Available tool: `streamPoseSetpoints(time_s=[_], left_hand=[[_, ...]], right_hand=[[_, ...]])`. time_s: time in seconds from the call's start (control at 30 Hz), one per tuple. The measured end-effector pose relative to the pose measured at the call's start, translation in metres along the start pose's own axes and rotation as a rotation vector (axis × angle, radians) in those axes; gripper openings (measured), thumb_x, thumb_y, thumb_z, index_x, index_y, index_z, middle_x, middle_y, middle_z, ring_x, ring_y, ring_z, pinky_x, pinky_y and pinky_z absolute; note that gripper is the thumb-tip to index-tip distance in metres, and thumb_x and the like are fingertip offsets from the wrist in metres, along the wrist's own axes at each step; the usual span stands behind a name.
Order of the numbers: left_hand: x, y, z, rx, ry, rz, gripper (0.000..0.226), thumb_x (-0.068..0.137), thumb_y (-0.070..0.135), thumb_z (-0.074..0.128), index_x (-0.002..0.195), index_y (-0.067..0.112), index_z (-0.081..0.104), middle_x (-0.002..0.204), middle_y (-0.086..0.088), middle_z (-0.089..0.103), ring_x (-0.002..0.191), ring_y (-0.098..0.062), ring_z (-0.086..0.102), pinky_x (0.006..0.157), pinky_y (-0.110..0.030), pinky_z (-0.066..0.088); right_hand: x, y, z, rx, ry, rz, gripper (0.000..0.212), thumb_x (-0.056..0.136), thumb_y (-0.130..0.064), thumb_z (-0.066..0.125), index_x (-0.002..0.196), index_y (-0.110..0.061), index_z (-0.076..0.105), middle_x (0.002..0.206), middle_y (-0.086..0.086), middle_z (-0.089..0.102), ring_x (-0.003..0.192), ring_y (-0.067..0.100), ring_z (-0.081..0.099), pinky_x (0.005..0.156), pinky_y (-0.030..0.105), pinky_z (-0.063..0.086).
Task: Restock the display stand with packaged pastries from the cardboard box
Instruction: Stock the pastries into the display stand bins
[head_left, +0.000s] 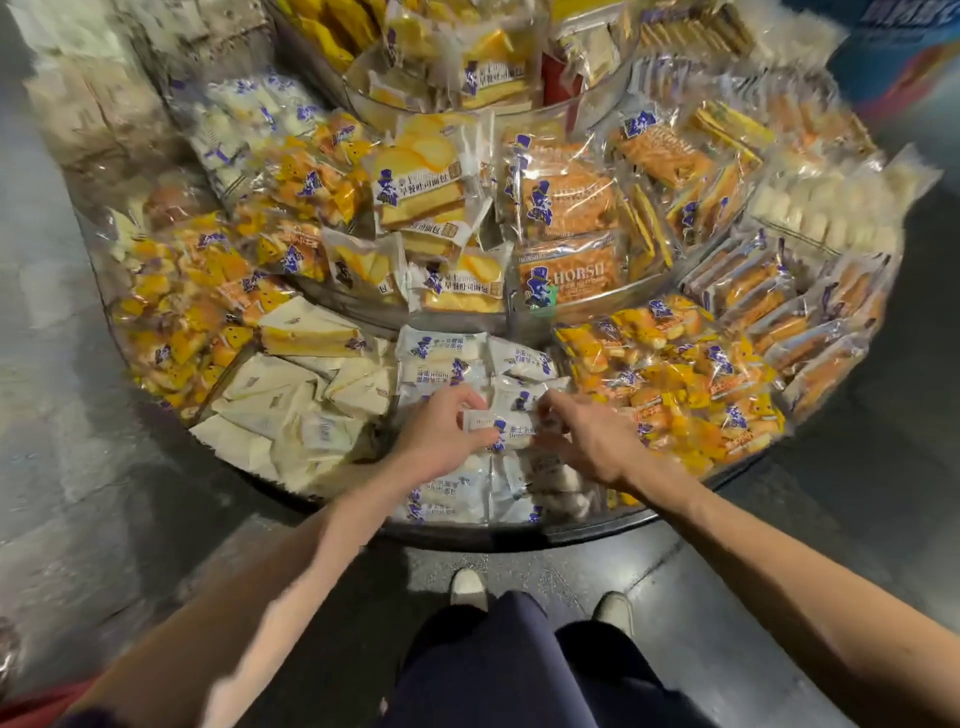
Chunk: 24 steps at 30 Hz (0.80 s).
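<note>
Both hands are in at the near edge of the stand (519, 540), over the bottom tier's front compartment. The left hand (441, 436) has its fingers (457, 397) curled over the top of a packet (506, 428) and its thumb under it, pinching the left end. The right hand (587, 441) pinches the other end, fingers (550, 402) bent tight on the wrapper. The packet is white with a purple logo, held level between the two hands, just above more white packs (447, 358) of the same kind that fill this compartment.

Left of them, the next compartment holds pale wedges (291, 395) stacked edge to edge. To the right is a heap of orange packs (675, 384). Up on the middle tier, toast packs (436, 197) sit beside brown HORSH packs (566, 275), and a top tier carries more, too blurred to read.

Down below the stand's near edge, two pale shoes (467, 587) stand on the dark floor (701, 597).
</note>
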<state>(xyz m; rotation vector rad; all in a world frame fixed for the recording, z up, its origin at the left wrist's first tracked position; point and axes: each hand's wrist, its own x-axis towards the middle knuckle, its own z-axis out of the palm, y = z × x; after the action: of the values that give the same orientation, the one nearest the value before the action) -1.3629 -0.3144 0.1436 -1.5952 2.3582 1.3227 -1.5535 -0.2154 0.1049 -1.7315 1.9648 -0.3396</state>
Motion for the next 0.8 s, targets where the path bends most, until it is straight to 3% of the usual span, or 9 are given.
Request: streamPoseSetpoints(time_s=[0.1, 0.23, 0.3, 0.37, 0.47, 0.53, 0.67, 0.8], left_hand=[[0.005, -0.009, 0.01, 0.074, -0.028, 0.115, 0.032, 0.085, 0.032, 0.076, 0.112, 0.022, 0.062, 0.125, 0.003, 0.061, 0.108, -0.015, 0.057, 0.095, -0.032, 0.046], [0.012, -0.01, 0.018, 0.32, 0.029, 0.421, 0.045, 0.089, 0.038, 0.07, 0.128, 0.02, 0.057, 0.119, 0.002, 0.06, 0.103, -0.017, 0.057, 0.087, -0.028, 0.044], [0.017, -0.014, 0.024, 0.437, 0.071, 0.563, 0.047, 0.092, 0.04, 0.065, 0.133, 0.02, 0.054, 0.12, -0.002, 0.058, 0.103, -0.02, 0.057, 0.089, -0.034, 0.048], [0.022, -0.02, 0.028, 0.547, 0.118, 0.669, 0.037, 0.091, 0.041, 0.065, 0.12, 0.017, 0.063, 0.113, -0.005, 0.056, 0.098, -0.023, 0.055, 0.085, -0.036, 0.05], [0.028, -0.029, 0.03, 0.632, 0.195, 0.75, 0.032, 0.081, 0.041, 0.074, 0.097, 0.013, 0.071, 0.098, -0.006, 0.056, 0.084, -0.022, 0.056, 0.069, -0.034, 0.052], [0.029, -0.032, 0.031, 0.684, 0.248, 0.799, 0.031, 0.077, 0.042, 0.077, 0.091, 0.014, 0.073, 0.093, -0.004, 0.058, 0.08, -0.019, 0.056, 0.063, -0.03, 0.051], [0.026, -0.03, 0.033, 0.687, 0.269, 0.786, 0.03, 0.08, 0.04, 0.074, 0.094, 0.014, 0.073, 0.097, -0.005, 0.059, 0.084, -0.021, 0.056, 0.066, -0.032, 0.05], [0.018, -0.027, 0.032, 0.647, 0.22, 0.699, 0.037, 0.09, 0.043, 0.062, 0.111, 0.013, 0.069, 0.108, -0.006, 0.057, 0.096, -0.024, 0.056, 0.078, -0.038, 0.051]], right_hand=[[-0.002, 0.002, 0.014, -0.073, 0.0, 0.014, 0.032, 0.088, -0.011, 0.07, 0.118, -0.012, 0.058, 0.111, 0.012, 0.066, 0.096, 0.033, 0.061, 0.08, 0.049, 0.054], [-0.003, 0.006, 0.017, -0.272, 0.113, 0.067, 0.048, 0.076, -0.007, 0.081, 0.121, -0.007, 0.066, 0.11, 0.022, 0.064, 0.097, 0.042, 0.058, 0.076, 0.052, 0.053], [-0.004, 0.005, 0.016, -0.346, 0.16, 0.097, 0.036, 0.083, -0.011, 0.074, 0.119, -0.01, 0.069, 0.114, 0.022, 0.061, 0.101, 0.042, 0.056, 0.08, 0.053, 0.051], [-0.005, 0.002, 0.015, -0.391, 0.161, 0.117, 0.028, 0.09, -0.015, 0.062, 0.118, -0.013, 0.069, 0.119, 0.02, 0.057, 0.106, 0.04, 0.052, 0.087, 0.051, 0.046], [-0.008, 0.0, 0.016, -0.393, 0.152, 0.131, 0.029, 0.093, -0.018, 0.058, 0.119, -0.015, 0.07, 0.115, 0.018, 0.057, 0.106, 0.037, 0.05, 0.087, 0.049, 0.044], [-0.011, 0.001, 0.017, -0.374, 0.156, 0.134, 0.03, 0.093, -0.018, 0.06, 0.121, -0.017, 0.07, 0.11, 0.016, 0.058, 0.102, 0.036, 0.049, 0.082, 0.049, 0.044], [-0.016, 0.001, 0.014, -0.306, 0.126, 0.128, 0.033, 0.1, -0.023, 0.052, 0.131, -0.021, 0.063, 0.115, 0.013, 0.057, 0.107, 0.033, 0.045, 0.084, 0.047, 0.042], [-0.022, 0.003, 0.007, -0.197, 0.127, 0.104, 0.035, 0.1, -0.026, 0.05, 0.133, -0.019, 0.061, 0.118, 0.011, 0.06, 0.109, 0.028, 0.046, 0.09, 0.043, 0.043]])
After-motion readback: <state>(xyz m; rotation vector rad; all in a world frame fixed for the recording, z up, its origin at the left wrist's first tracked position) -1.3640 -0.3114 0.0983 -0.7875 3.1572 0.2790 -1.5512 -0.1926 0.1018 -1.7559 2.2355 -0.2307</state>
